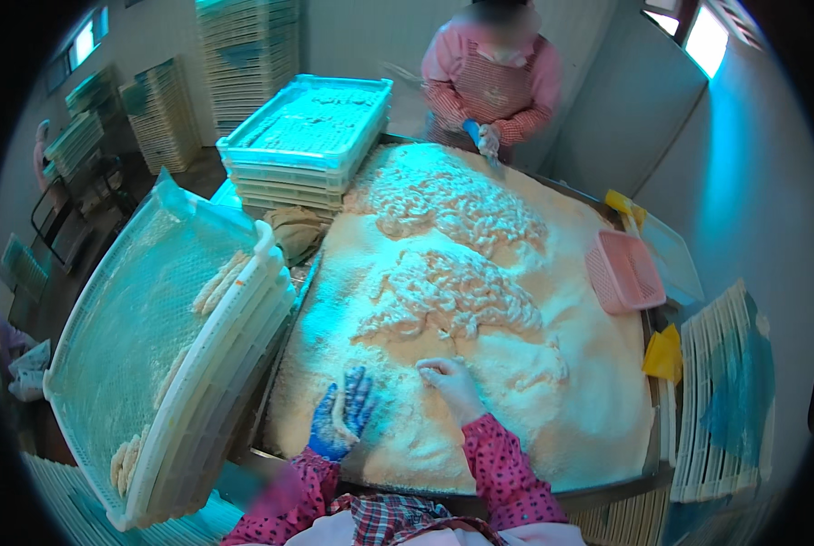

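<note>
My left hand [357, 411] (blue-gloved) is unclenched, a pale strip [338, 414] lying along it. My right hand [453, 386] curls near the heap [448, 293]; I cannot tell whether its fingers grasp anything.

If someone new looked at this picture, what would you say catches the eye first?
Two big heaps of pale strips stand out in the middle, on a crumb-like layer. Nearer the lower edge, the blue-gloved left hand has one strip lying along it, left of the white-gloved right hand. At left, a mesh tray tops a stack.
</note>
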The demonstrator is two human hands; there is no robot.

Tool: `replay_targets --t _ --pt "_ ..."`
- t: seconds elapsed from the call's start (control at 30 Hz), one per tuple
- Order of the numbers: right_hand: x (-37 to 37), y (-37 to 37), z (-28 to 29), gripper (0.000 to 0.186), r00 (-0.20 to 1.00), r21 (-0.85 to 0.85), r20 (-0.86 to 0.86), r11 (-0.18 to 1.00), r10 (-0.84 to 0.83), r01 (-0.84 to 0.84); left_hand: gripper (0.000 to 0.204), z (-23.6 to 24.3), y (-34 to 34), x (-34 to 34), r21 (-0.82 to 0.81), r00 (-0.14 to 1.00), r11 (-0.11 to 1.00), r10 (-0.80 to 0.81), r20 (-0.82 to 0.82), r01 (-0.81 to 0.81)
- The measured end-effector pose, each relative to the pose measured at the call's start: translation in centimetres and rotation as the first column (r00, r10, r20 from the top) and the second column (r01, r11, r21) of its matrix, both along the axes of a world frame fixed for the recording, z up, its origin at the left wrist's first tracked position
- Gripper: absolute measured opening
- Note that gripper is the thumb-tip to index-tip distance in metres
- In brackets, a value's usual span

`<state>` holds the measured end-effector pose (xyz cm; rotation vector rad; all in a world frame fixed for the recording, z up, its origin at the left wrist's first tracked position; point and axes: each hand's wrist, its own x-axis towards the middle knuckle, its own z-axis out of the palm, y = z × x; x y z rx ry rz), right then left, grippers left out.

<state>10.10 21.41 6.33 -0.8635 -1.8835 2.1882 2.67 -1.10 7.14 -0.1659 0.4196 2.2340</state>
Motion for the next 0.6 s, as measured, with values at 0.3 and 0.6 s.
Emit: replay_targets --t 0.3,0.6 --pt "2.7 -9.6 4.6 0.056 0.857 0.879 -0.373 0.431 0.356 0.203 0.061 1.8 6.7 1.5 -0.092 0.626 0.988 0.008 -0.780 -0.126" --pt "1.9 -12.3 6.7 0.075 0.731 0.697 -0.630 0.605 0.261 0.385 0.067 3.0 4.8 5.3 -0.110 0.490 0.992 -0.068 -0.869 -0.058"
